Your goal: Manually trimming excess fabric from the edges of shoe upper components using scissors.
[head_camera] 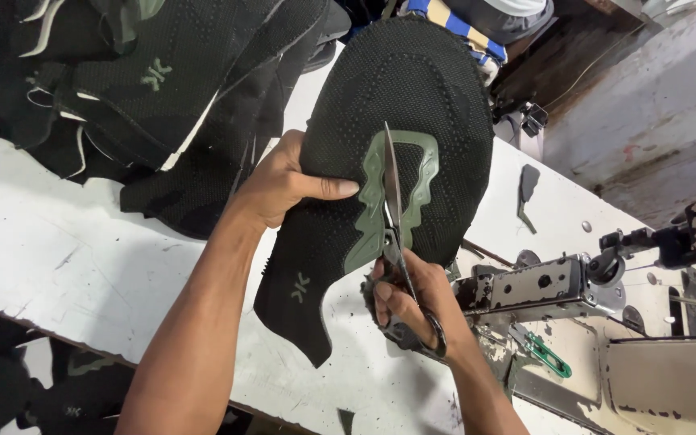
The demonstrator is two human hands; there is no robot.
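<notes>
Your left hand (283, 181) grips the knit shoe upper (396, 105) at its nine o'clock edge, above the table (58, 242). Your right hand (412, 302) sits at the upper's six o'clock, with the scissors (391, 201) running up toward twelve across the overlay patch (372, 225). A pile of uppers (163, 72) lies at ten o'clock. The sewing machine (541, 286) stands at four o'clock, with what may be small snips (545, 353) before it.

Both forearms are bare from elbow to wrist, with no sleeve in view. The left hand (279, 184) and the right hand (412, 302) wear no gloves, rings, or watch. Fingers (328, 188) are bare, with short, plain nails. Both arms enter from the lower middle of the frame.
</notes>
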